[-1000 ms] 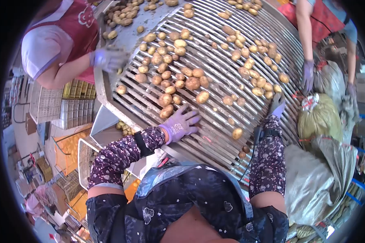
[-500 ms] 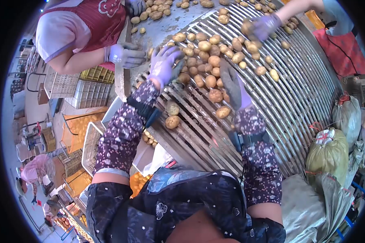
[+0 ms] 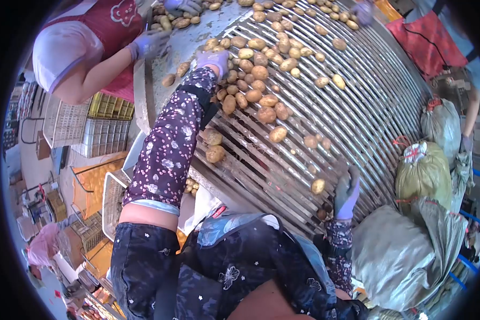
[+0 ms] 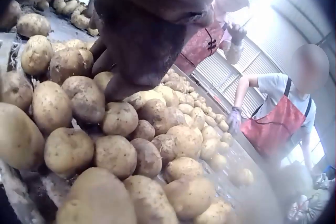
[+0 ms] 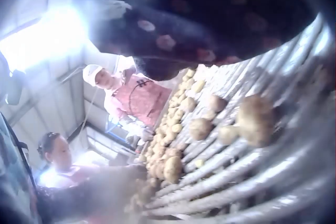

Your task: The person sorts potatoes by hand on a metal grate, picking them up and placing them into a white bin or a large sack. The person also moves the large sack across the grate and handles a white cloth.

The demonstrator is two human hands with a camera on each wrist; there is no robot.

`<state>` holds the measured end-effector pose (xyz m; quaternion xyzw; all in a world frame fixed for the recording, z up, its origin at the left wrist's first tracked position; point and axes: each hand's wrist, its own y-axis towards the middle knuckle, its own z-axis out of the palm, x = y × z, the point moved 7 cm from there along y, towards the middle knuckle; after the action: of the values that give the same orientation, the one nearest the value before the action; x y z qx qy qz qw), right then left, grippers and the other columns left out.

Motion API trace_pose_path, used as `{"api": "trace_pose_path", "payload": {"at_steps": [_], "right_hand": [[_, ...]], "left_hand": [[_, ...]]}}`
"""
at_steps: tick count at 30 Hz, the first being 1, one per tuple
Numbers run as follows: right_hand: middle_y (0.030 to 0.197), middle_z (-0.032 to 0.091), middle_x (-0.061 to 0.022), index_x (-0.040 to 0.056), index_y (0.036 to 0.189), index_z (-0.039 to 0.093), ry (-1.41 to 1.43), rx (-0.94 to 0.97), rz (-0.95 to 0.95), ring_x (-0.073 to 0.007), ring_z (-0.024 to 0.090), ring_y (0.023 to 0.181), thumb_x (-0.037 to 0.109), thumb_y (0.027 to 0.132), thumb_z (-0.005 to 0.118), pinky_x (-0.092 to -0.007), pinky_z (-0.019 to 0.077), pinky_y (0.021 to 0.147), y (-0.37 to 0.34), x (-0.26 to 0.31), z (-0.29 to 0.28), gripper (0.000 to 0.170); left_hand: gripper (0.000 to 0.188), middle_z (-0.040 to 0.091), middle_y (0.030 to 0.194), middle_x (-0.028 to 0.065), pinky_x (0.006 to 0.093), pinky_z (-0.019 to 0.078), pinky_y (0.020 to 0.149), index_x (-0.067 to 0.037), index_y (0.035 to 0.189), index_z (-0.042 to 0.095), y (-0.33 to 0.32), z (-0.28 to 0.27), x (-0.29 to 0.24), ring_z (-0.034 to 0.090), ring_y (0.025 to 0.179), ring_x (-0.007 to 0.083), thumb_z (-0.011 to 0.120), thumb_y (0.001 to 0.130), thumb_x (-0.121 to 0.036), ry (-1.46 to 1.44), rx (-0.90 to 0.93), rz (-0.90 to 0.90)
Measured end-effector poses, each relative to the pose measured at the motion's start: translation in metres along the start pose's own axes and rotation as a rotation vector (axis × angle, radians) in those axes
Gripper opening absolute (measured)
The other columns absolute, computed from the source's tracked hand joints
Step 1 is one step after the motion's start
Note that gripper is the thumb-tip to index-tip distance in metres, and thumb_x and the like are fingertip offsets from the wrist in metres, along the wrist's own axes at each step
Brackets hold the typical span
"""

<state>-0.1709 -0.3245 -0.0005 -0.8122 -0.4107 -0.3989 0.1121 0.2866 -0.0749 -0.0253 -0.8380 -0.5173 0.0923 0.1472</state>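
My left hand, in a purple glove, reaches far over the slatted metal rack at the edge of a cluster of potatoes. From the left wrist view, the dark underside of this gloved hand shows, its fingers dipping among the potatoes. My right hand, gloved purple and grey, is low over the right part of the rack, fingers loosely extended and blurred. Close to its left lies a small potato. A floral sleeve mostly fills the top of the right wrist view.
A person in a red apron works at the left edge, gloved hands near more potatoes. Another person with a red apron stands at the right. Tied sacks line the right side. Plastic crates stand at the left.
Both hands came in around the potato cluster half a second ago. Since then my left hand has reached farther forward, and my right hand has drawn back to the lower right.
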Motion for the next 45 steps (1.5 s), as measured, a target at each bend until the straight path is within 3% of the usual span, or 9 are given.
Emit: {"api": "trace_pose_path", "payload": {"at_steps": [5,8,22,26,32,40,42,44,45], "right_hand": [[0.115,0.051,-0.0180,-0.0009,0.123,0.046,0.220,-0.174,0.538,-0.0267,0.054,0.105,0.011,0.093,0.053,-0.0382,0.0483,0.085,-0.114,-0.100,-0.018,0.033],[0.118,0.052,-0.0169,-0.0010,0.122,0.049,-0.281,-0.118,-0.067,-0.0238,0.052,0.110,0.008,0.094,0.048,-0.0358,0.0422,0.093,-0.096,-0.007,0.001,0.029],[0.136,0.043,-0.0213,0.0027,0.137,0.039,0.383,-0.051,0.222,-0.0348,0.041,0.129,0.001,0.092,0.043,-0.0414,0.0315,0.110,-0.020,0.036,0.127,0.046],[0.144,0.035,-0.0243,-0.0001,0.140,0.034,0.168,-0.008,-0.378,-0.0358,0.031,0.137,0.001,0.092,0.044,-0.0428,0.0271,0.114,0.027,0.097,0.176,0.049],[0.136,0.045,-0.0201,-0.0027,0.132,0.046,0.566,0.347,0.028,-0.0310,0.042,0.130,0.026,0.095,0.048,-0.0369,0.0352,0.109,0.084,0.178,0.283,0.047],[0.121,0.061,-0.0202,-0.0057,0.123,0.056,0.676,0.605,-0.156,-0.0268,0.057,0.114,0.027,0.098,0.046,-0.0319,0.0424,0.101,0.087,0.245,0.210,0.043],[0.115,0.065,-0.0189,-0.0042,0.118,0.061,0.647,0.850,-0.078,-0.0255,0.061,0.109,0.021,0.098,0.046,-0.0319,0.0450,0.099,0.057,0.209,0.208,0.036],[0.117,0.066,-0.0133,0.0036,0.122,0.061,0.320,1.036,-0.632,-0.0276,0.062,0.110,0.024,0.096,0.049,-0.0337,0.0449,0.101,0.007,0.187,0.223,0.035],[0.119,0.065,-0.0098,0.0084,0.125,0.060,0.214,1.311,-0.360,-0.0269,0.062,0.111,0.027,0.095,0.051,-0.0333,0.0433,0.103,-0.022,0.186,0.230,0.036]], "left_hand": [[0.054,0.061,0.121,0.0185,0.0427,0.0456,0.096,-0.017,0.129,0.053,0.012,0.026,0.019,0.057,0.116,0.0347,0.067,0.077,-0.023,-0.101,-0.024,0.030],[0.063,0.060,0.124,0.0174,0.0410,0.0455,0.097,-0.018,0.133,0.051,0.016,0.032,0.023,0.056,0.118,0.0348,0.072,0.073,-0.024,-0.148,-0.006,0.035],[0.049,0.061,0.122,0.0109,0.0418,0.0360,0.105,-0.017,0.120,0.061,-0.017,0.025,0.025,0.052,0.120,0.0293,0.073,0.074,-0.028,-0.380,-0.344,0.176],[0.042,0.068,0.104,0.0053,0.0460,0.0356,0.101,-0.014,0.105,0.066,-0.060,0.007,0.038,0.059,0.106,0.0261,0.076,0.072,-0.038,-0.606,-0.558,0.298],[0.037,0.067,0.102,0.0090,0.0375,0.0448,0.091,-0.008,0.101,0.068,-0.208,0.009,0.055,0.060,0.101,0.0276,0.082,0.068,-0.017,-0.889,-0.528,0.318],[0.038,0.064,0.106,0.0052,0.0289,0.0460,0.090,-0.002,0.112,0.062,-0.390,0.113,0.235,0.059,0.095,0.0135,0.078,0.078,-0.007,-0.988,-0.609,-0.347],[0.035,0.065,0.100,0.0045,0.0274,0.0472,0.086,-0.003,0.110,0.062,-0.432,0.161,0.291,0.059,0.091,0.0130,0.077,0.080,-0.009,-1.159,-0.682,-0.516],[0.034,0.065,0.097,0.0047,0.0265,0.0485,0.083,-0.002,0.110,0.062,-0.466,0.206,0.346,0.059,0.091,0.0131,0.077,0.081,-0.010,-1.264,-0.652,-0.688],[0.038,0.065,0.102,0.0066,0.0273,0.0487,0.083,-0.001,0.114,0.060,-0.481,0.232,0.375,0.059,0.093,0.0142,0.077,0.081,-0.012,-1.195,-0.581,-0.823]]}}
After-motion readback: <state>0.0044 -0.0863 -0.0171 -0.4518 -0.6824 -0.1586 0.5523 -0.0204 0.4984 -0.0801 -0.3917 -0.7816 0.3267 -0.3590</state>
